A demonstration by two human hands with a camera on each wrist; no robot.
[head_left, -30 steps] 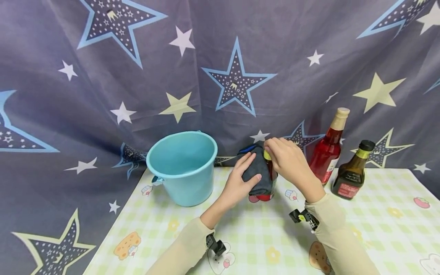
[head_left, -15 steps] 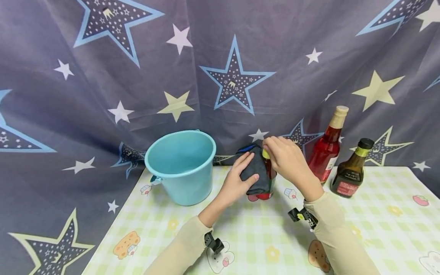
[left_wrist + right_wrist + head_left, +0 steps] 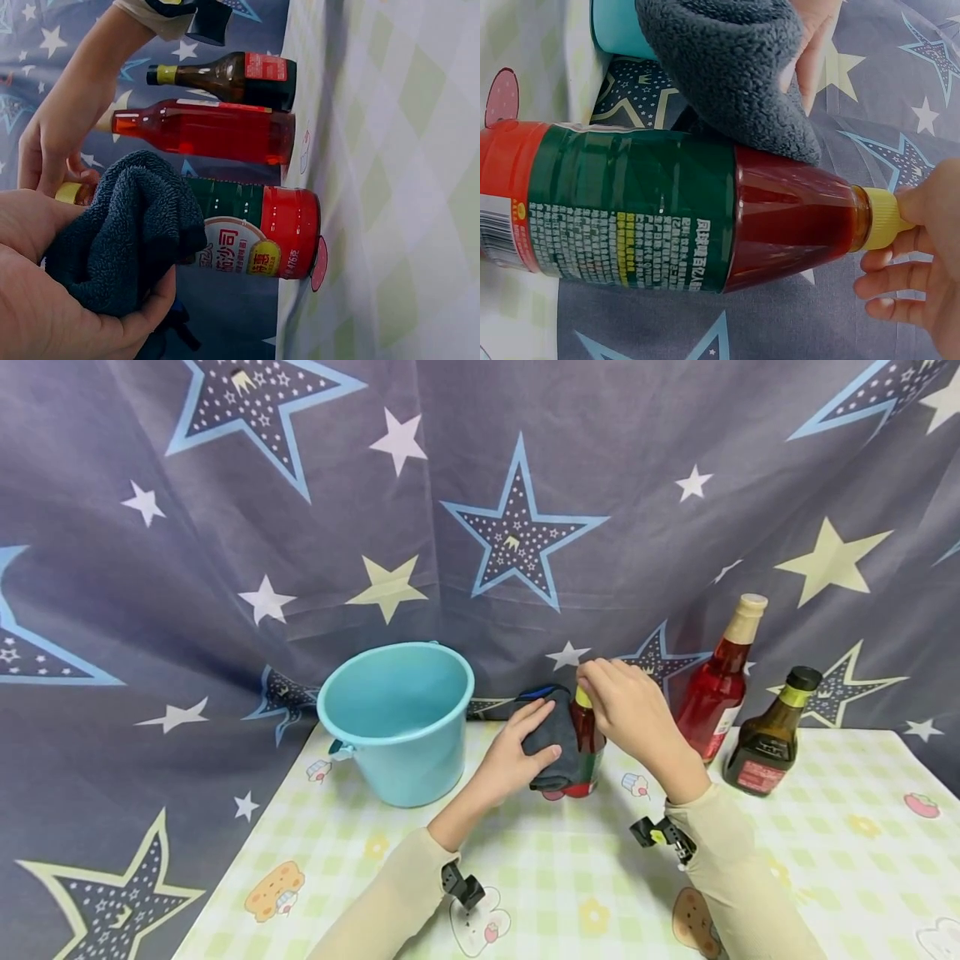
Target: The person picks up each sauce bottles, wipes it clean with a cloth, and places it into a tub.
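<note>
Right of centre in the head view, near the far edge of the counter [image 3: 547,868], a bottle [image 3: 588,739] stands about upright, glossy and tapering to a slim neck, its dark red contents showing above a green and red label. The right hand [image 3: 626,706] arches over it from the right, wrist bent, the fingers pinching the ribbed yellow cap [image 3: 883,217]. Seen from the right wrist, the lower fingers curl loosely beneath the cap.

The left hand [image 3: 517,756] comes in from the left, its thumb spread toward the lower right, its fingers gripping a dark grey cloth [image 3: 551,747]. Close up, that cloth is thick and looped, bunched into soft folds against the side of the bottle. Both forearms slant inward from the bottom of the frame in pale beige sleeves [image 3: 750,877], a black device [image 3: 463,885] strapped at each wrist.

Left of the hands sits a smooth, round, light-blue bucket [image 3: 420,777]. On the right stand a tall, clear bottle of red liquid [image 3: 712,697] and a squat, brown, black-capped bottle [image 3: 763,752]. Behind everything hangs a creased grey-blue fabric [image 3: 480,410] printed with stars; green-and-white checks cover the counter.
</note>
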